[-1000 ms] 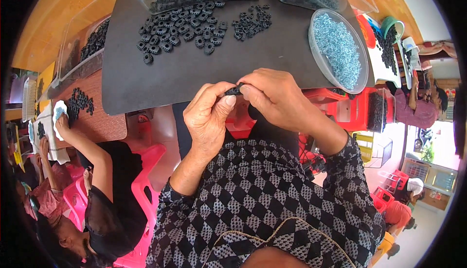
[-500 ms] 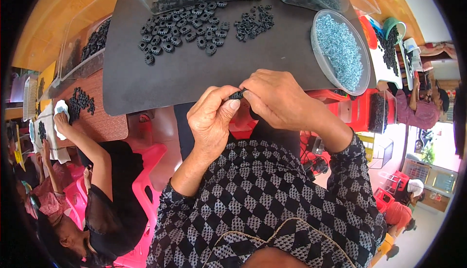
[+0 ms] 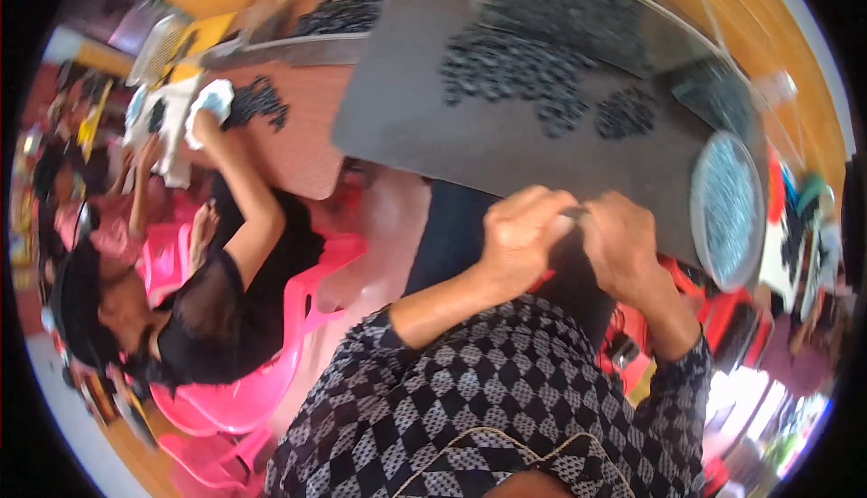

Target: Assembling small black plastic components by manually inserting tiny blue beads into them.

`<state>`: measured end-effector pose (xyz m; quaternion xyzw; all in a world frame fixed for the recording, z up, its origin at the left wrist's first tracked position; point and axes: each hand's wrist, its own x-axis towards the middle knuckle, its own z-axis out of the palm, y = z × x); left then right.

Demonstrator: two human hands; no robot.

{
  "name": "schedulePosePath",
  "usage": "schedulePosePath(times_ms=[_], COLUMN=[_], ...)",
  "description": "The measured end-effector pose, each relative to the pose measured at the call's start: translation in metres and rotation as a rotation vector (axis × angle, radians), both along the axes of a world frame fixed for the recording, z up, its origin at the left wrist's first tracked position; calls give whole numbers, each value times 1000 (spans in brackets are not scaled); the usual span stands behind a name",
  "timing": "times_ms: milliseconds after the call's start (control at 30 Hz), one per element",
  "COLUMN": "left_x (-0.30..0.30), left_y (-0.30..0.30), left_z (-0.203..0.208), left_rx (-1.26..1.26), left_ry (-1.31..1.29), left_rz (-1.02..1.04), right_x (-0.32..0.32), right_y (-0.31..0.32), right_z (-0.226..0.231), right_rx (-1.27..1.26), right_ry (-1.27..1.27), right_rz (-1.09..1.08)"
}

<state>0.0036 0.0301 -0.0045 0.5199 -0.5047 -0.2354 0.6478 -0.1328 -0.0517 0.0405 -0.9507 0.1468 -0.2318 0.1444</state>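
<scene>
My left hand (image 3: 524, 236) and my right hand (image 3: 623, 243) meet just off the near edge of the dark table (image 3: 397, 128). Both are closed, fingertips pinching a small black plastic part (image 3: 573, 213) between them; motion blur and the fingers hide most of it. Beyond them on the table lie a spread of chunky black plastic parts (image 3: 506, 69) and a smaller heap of finer black parts (image 3: 625, 113). To the right stands a round clear tub full of small shiny blue-silver pieces (image 3: 730, 209).
Clear bins holding black parts (image 3: 560, 19) stand along the table's far side. At left, a co-worker (image 3: 194, 308) sits on a pink plastic chair (image 3: 302, 304), one hand at a white dish on a reddish-brown table (image 3: 316, 110) with more black parts.
The whole view has swung, so the table and bins now sit farther right and tilted, and the co-worker shows more fully. Both hands still pinch the black plastic part.
</scene>
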Motion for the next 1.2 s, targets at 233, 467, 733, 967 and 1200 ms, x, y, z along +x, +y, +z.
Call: schedulePosePath(times_ms=[233,467,733,967,1200], left_x=[5,0,2,4,6], left_y=[2,-1,6,2,0], left_z=[-1,-1,-9,0,-3], left_rx=[-81,-82,59,122,98], left_ry=[-105,-132,-50,-13,78], left_rz=[109,132,49,17,-17], right_x=[6,6,3,6,5], right_y=[3,3,5,9,6], right_z=[-1,-1,-10,-1,-14], right_rx=[-106,-113,-21,-100,-3], right_ry=[52,30,24,5,-75], right_rz=[21,-26,-2,-126,-108])
